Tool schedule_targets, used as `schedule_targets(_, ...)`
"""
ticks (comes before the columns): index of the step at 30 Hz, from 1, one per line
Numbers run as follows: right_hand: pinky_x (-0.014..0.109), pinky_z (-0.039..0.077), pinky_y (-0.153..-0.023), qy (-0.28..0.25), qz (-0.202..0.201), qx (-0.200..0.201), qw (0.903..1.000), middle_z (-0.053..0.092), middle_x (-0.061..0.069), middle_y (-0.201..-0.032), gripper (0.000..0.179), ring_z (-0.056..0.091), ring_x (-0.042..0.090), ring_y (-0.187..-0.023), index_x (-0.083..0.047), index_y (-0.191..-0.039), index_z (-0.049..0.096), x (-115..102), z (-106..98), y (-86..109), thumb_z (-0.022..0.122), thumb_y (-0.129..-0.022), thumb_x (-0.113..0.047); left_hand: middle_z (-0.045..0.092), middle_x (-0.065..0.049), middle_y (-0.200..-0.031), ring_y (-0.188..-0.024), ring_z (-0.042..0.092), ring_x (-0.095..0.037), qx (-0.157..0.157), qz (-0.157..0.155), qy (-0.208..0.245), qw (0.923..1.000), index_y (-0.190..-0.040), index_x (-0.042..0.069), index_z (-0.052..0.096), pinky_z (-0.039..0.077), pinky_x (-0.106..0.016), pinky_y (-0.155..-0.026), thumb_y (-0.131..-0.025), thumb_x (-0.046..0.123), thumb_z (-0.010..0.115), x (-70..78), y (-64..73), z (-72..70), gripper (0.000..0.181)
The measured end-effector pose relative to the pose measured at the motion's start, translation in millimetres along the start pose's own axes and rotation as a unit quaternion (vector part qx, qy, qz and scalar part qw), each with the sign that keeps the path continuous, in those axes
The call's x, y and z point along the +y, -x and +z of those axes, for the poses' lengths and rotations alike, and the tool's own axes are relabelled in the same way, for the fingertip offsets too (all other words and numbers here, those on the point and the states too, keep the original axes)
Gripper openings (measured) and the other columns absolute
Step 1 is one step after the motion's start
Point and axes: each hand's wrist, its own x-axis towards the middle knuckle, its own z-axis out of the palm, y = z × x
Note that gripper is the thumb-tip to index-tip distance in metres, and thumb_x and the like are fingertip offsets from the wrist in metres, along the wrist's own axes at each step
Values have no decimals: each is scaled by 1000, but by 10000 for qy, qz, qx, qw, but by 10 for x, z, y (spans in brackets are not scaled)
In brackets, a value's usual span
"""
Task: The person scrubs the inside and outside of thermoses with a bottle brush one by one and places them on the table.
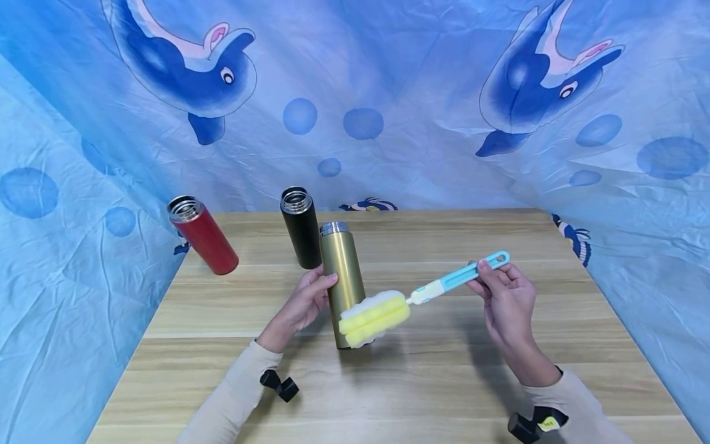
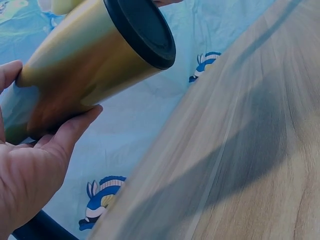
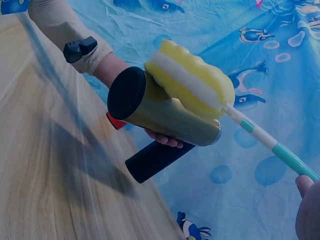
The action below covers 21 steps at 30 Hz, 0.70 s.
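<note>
Brush (image 1: 426,292), axis slanting, sponge (image 1: 377,317) leftward (beside gold bottle (image 1: 346,271))

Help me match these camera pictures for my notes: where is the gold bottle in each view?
Head: the gold bottle stands out near the centre, its lower part partly behind the sponge brush.
Left wrist: the gold bottle slants across the upper left, running off the left edge.
Right wrist: the gold bottle lies across the middle.
Shared landmark: the left hand gripping it.
</note>
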Motion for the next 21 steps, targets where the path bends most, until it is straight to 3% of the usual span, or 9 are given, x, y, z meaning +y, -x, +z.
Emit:
schedule_targets(5, 28, 61, -70, 40, 12, 32, 10000, 75, 16, -82, 10, 77, 20, -75, 9, -97, 61, 16, 3, -6, 69, -92, 6, 71, -4, -108, -93, 72, -15, -117, 59, 92, 9999, -132, 2, 45, 61, -27, -79, -95, 7, 52, -5, 0, 13, 38)
schedule_targets(8, 27, 61, -71, 56, 45, 65, 10000, 75, 15, -82, 12, 77, 20, -76, 9, -98, 60, 10, 1, -14, 70, -92, 5, 71, -5, -109, -94, 72, -16, -193, 126, 28, 9997, -133, -1, 45, 61, -27, -78, -94, 5, 53, -22, 5, -1, 40)
schedule_targets(15, 27, 60, -72, -51, 96, 192, 9998, 75, 18, -85, 16, 77, 21, -78, 11, -99, 60, -30, -18, -48, 72, -91, 4, 73, -6, -112, -100, 73, -18, -233, 323, -191, 9990, -141, -12, 42, 62, -31, -81, -95, 21, 75, -53, 27, -35, 65)
schedule_targets(21, 27, 60, -72, -103, 97, 231, 9996, 75, 17, -84, 18, 77, 21, -78, 11, -99, 59, -37, -7, -71, 73, -90, 4, 74, -6, -111, -100, 73, -18, -133, 381, -201, 9990, -141, -16, 39, 62, -32, -82, -91, 29, 79, -32, 35, -11, 78)
